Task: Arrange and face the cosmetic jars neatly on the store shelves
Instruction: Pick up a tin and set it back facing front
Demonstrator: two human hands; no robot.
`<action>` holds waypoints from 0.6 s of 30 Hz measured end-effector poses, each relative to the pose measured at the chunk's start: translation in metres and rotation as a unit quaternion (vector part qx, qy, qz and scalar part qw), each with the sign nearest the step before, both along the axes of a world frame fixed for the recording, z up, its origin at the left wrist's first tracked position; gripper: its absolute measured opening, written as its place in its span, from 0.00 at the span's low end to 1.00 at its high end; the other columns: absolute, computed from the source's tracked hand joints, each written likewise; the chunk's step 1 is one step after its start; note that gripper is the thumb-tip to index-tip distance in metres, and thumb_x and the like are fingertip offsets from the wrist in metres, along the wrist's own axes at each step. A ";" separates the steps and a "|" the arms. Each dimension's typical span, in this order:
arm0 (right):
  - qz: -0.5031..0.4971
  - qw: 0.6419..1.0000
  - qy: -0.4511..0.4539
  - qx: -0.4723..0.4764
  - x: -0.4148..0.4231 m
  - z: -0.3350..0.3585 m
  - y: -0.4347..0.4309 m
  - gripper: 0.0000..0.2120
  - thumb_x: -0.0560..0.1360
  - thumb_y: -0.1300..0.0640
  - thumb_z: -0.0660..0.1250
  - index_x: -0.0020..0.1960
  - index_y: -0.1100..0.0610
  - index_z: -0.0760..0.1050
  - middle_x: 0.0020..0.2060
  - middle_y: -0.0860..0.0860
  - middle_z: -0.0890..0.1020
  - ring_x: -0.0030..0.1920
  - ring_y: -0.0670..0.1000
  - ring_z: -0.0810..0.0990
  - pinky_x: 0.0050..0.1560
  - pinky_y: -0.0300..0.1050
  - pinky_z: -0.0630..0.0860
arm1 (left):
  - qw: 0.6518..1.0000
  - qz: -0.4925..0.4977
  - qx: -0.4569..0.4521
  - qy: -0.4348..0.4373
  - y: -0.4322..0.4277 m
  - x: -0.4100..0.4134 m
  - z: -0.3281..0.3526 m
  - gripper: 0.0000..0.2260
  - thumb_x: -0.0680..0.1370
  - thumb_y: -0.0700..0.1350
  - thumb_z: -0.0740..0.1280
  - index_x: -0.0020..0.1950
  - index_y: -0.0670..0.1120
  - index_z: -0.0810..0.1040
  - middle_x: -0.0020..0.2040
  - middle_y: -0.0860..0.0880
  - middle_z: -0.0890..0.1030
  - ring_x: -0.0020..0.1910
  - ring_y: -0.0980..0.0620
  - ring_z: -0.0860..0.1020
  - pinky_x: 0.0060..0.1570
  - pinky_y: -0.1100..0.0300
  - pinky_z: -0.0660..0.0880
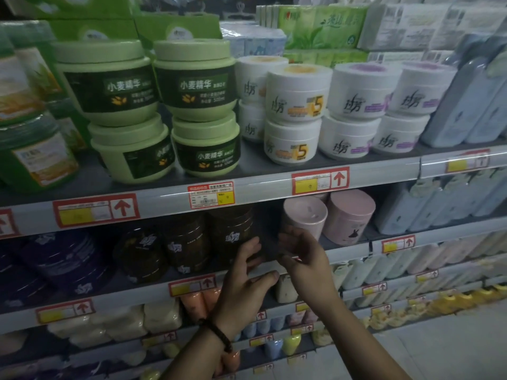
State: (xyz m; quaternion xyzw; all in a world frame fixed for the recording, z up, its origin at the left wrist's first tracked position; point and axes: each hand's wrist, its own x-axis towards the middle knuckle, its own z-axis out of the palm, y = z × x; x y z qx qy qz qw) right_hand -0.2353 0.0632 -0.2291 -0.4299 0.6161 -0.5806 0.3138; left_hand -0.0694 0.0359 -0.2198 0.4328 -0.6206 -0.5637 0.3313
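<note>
On the second shelf stand three dark brown jars (pixel 233 237) with white logos, and to their right two pink jars (pixel 304 215). A dark gap lies between the two groups. My left hand (pixel 247 275) reaches into that gap, its straight fingers touching the right side of the rightmost brown jar and its thumb lying along the shelf edge. My right hand (pixel 300 255) is beside it, with loosely curled fingers in front of the lower part of the nearer pink jar and nothing visibly gripped. Green jars (pixel 192 78) and white jars (pixel 299 91) are stacked two high on the shelf above.
Dark purple jars (pixel 63 259) fill the left of the second shelf, and pale blue bottles (pixel 439 207) its right. Price rails with red-arrow tags (pixel 96 209) front each shelf. Lower shelves hold small tubes and bottles. Tissue packs (pixel 321 26) sit at the top.
</note>
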 end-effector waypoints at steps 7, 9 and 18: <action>-0.034 0.999 0.001 -0.006 -0.031 0.005 0.019 0.23 0.76 0.74 0.71 0.65 0.53 0.81 0.56 0.46 0.89 0.59 0.46 0.87 0.60 0.46 0.85 | 1.000 -0.003 0.007 0.010 0.007 -0.028 0.001 0.31 0.81 0.38 0.72 0.79 0.60 0.66 0.76 0.59 0.71 0.71 0.64 0.72 0.63 0.66 0.72; -0.041 0.999 -0.009 -0.002 -0.036 0.006 0.022 0.23 0.77 0.73 0.71 0.68 0.56 0.79 0.58 0.48 0.89 0.60 0.47 0.87 0.61 0.47 0.85 | 1.000 -0.012 0.010 0.015 0.006 -0.031 0.000 0.32 0.81 0.40 0.72 0.80 0.60 0.66 0.77 0.58 0.70 0.73 0.60 0.72 0.69 0.58 0.73; -0.078 0.996 0.019 0.025 -0.042 0.012 0.026 0.24 0.79 0.70 0.72 0.71 0.53 0.76 0.59 0.46 0.86 0.57 0.41 0.86 0.55 0.39 0.84 | 0.998 -0.031 0.027 0.047 -0.006 -0.036 0.006 0.36 0.68 0.55 0.74 0.74 0.68 0.66 0.77 0.60 0.69 0.74 0.59 0.71 0.75 0.46 0.72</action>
